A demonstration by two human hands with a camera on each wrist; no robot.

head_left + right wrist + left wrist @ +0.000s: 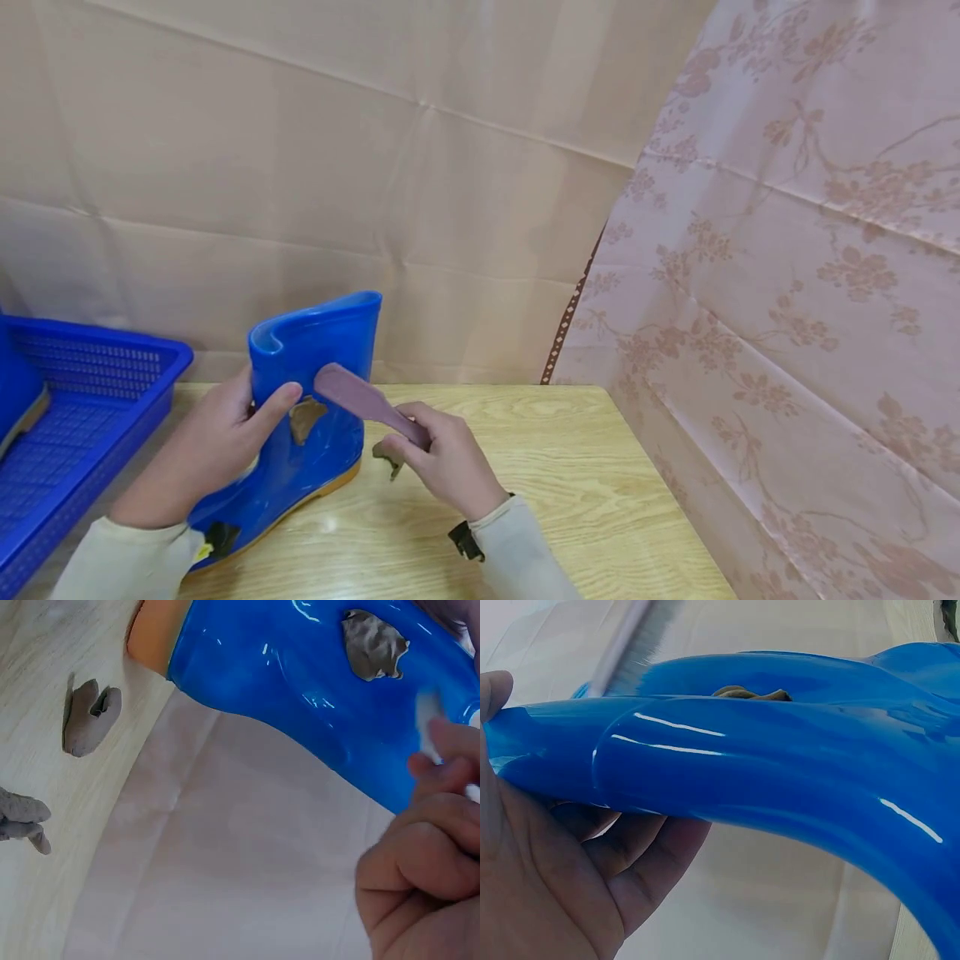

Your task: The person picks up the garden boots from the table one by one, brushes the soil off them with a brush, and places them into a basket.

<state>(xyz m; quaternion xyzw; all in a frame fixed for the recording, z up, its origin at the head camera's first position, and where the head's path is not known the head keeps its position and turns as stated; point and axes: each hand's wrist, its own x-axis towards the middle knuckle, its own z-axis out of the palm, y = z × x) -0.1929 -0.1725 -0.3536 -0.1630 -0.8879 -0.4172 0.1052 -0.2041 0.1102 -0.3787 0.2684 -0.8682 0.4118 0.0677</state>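
Observation:
A blue rubber boot (348,342) with an orange-tan sole stands tilted on the wooden table, its top edge folded inward. My left hand (210,437) grips the shaft near the top, thumb on the near side and fingers behind. A brown, mud-like patch (373,646) sticks to the shaft below that thumb. My right hand (450,458) holds a mauve brush (356,393) by its handle. The brush head is at the shaft just above the patch; its pale bristles (637,664) show in the left wrist view, seemingly at the boot's surface.
Loose brown curled pieces (94,720) lie on the table (555,467) beside the sole. To the left is a blue plastic basket (176,358) holding another blue boot (17,383). A beige cloth (465,217) hangs behind, and a pink floral cloth (810,292) hangs at the right.

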